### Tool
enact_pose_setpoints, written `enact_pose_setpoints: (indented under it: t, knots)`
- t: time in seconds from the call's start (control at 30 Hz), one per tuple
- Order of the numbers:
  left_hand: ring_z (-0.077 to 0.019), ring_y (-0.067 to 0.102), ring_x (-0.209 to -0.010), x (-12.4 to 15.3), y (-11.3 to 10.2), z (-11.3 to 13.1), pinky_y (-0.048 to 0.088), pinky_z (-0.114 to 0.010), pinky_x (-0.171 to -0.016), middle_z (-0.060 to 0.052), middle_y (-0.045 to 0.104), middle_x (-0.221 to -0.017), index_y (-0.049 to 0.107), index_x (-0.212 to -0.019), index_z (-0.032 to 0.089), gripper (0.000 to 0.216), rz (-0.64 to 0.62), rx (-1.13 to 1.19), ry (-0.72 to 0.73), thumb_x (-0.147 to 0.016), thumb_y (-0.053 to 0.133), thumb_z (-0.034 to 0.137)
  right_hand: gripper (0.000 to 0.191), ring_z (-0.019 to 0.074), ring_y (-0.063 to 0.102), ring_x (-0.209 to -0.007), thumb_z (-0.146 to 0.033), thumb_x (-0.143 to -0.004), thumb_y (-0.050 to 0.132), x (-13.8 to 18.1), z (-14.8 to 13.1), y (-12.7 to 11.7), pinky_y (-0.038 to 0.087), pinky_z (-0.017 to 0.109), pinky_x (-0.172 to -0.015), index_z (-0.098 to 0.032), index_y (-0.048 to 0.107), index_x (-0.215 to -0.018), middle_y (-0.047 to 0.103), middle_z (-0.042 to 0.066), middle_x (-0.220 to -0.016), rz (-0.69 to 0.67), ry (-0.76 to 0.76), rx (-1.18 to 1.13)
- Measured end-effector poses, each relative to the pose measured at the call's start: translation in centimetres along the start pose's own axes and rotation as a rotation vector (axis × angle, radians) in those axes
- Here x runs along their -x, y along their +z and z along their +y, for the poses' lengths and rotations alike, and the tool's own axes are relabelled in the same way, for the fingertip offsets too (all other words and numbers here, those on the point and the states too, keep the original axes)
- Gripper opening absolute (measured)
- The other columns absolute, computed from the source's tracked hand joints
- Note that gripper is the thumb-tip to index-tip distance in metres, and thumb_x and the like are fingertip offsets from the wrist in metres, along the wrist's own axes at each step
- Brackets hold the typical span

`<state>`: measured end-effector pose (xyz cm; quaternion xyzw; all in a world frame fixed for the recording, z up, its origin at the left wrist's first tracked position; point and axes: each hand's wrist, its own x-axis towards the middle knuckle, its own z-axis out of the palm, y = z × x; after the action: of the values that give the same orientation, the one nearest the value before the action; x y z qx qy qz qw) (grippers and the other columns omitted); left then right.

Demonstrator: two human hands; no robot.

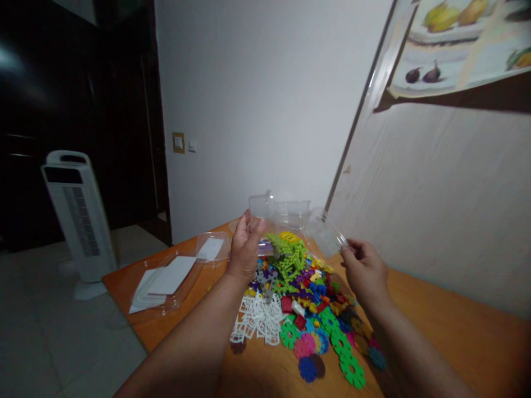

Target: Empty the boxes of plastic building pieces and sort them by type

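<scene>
A white tower fan (81,221) on the floor — fruit poster (460,44) high on the wall.

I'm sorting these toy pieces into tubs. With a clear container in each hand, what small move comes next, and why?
Probably lower the left hand so its clear container rests on the table beside the pile of pieces. Both hands are occupied, the right hand pinching another clear container, so neither can pick pieces.

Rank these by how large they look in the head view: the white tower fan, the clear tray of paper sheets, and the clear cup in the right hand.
1. White tower fan
2. Clear tray of paper sheets
3. Clear cup in the right hand

The fan stands farther off, so its true size is unsure.
</scene>
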<state>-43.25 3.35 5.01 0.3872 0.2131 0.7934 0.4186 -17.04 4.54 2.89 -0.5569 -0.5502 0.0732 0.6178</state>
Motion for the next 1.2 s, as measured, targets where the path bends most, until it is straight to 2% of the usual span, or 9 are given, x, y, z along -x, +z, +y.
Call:
enact_pose_setpoints:
  t: [0.07, 0.17, 0.3, 0.47, 0.67, 0.9, 1.07, 1.2]
  knots:
    - [-0.0225, 0.059, -0.123, -0.2, -0.1, 0.2, 0.043, -0.035, -0.108, -0.005, 0.067, -0.121, 0.065, -0.122, 0.024, 0.05, 0.007, 0.04, 0.017, -0.079, 0.079, 0.047, 0.039, 0.0254, 0.069, -0.08, -0.047, -0.082, 0.063, 0.0, 0.0, 0.0, 0.057, 0.04, -0.069, -0.018, 0.071, -0.107, 0.073, 0.007, -0.091, 0.004, -0.007, 0.01]
    - [-0.0212, 0.062, -0.116, -0.5, -0.3, 0.4, 0.046, -0.033, -0.101, -0.005, 0.067, -0.118, 0.066, -0.115, 0.024, 0.047, 0.094, 0.11, 0.003, -0.079, 0.079, 0.051, 0.039, 0.0252, 0.068, -0.081, -0.047, -0.083, 0.063, 0.0, -0.1, 0.0, 0.057, 0.04, -0.07, -0.018, 0.07, -0.108, 0.073, 0.007, -0.091, 0.003, -0.009, 0.004]
    - [-0.0215, 0.065, -0.104, -0.5, -0.1, 0.4, 0.05, -0.034, -0.092, -0.006, 0.068, -0.106, 0.065, -0.108, 0.021, 0.048, 0.106, 0.215, -0.139, -0.078, 0.075, 0.057, 0.038, 0.025, 0.068, -0.082, -0.047, -0.083, 0.063, 0.1, -0.1, 0.0, 0.057, 0.04, -0.072, -0.019, 0.071, -0.107, 0.073, 0.007, -0.093, 0.001, -0.016, -0.006]
    - [-0.019, 0.067, -0.09, -0.6, -0.2, 0.3, 0.053, -0.031, -0.082, -0.003, 0.068, -0.094, 0.066, -0.101, 0.02, 0.044, 0.13, 0.276, -0.251, -0.079, 0.074, 0.057, 0.04, 0.0249, 0.068, -0.083, -0.048, -0.083, 0.064, -0.2, 0.4, 0.0, 0.057, 0.04, -0.071, -0.018, 0.071, -0.109, 0.074, 0.008, -0.094, 0.008, -0.015, -0.005]
    - [-0.022, 0.068, -0.092, -1.3, -1.4, -0.3, 0.055, -0.036, -0.088, -0.006, 0.067, -0.093, 0.065, -0.107, 0.02, 0.049, 0.156, 0.323, -0.365, -0.084, 0.064, 0.063, 0.044, 0.024, 0.068, -0.08, -0.049, -0.08, 0.067, -0.4, 0.9, 0.1, 0.057, 0.038, -0.069, -0.017, 0.071, -0.11, 0.073, 0.008, -0.092, 0.017, 0.014, -0.023]
    - [-0.0244, 0.069, -0.092, -1.9, -2.6, -0.9, 0.057, -0.039, -0.083, -0.009, 0.068, -0.098, 0.064, -0.11, 0.019, 0.051, 0.199, 0.394, -0.436, -0.084, 0.062, 0.063, 0.048, 0.0211, 0.067, -0.074, -0.05, -0.079, 0.071, -0.6, -0.2, -0.6, 0.057, 0.034, -0.064, -0.017, 0.069, -0.114, 0.071, 0.006, -0.09, 0.046, 0.064, -0.091]
    - [-0.0239, 0.069, -0.086, -2.1, -2.8, -0.9, 0.058, -0.039, -0.079, -0.009, 0.067, -0.092, 0.063, -0.101, 0.017, 0.047, 0.193, 0.457, -0.455, -0.085, 0.062, 0.061, 0.042, 0.0182, 0.067, -0.07, -0.045, -0.074, 0.074, -2.6, -1.4, -0.8, 0.056, 0.03, -0.06, -0.018, 0.069, -0.106, 0.07, 0.004, -0.084, 0.085, 0.117, -0.211]
    - [-0.0246, 0.068, -0.086, -2.2, -2.8, -0.7, 0.058, -0.039, -0.078, -0.01, 0.067, -0.095, 0.063, -0.103, 0.017, 0.048, 0.199, 0.489, -0.488, -0.085, 0.062, 0.061, 0.039, 0.0174, 0.066, -0.07, -0.039, -0.067, 0.079, -4.2, -2.6, -0.2, 0.054, 0.028, -0.056, -0.017, 0.068, -0.098, 0.069, 0.003, -0.081, 0.069, 0.174, -0.337]
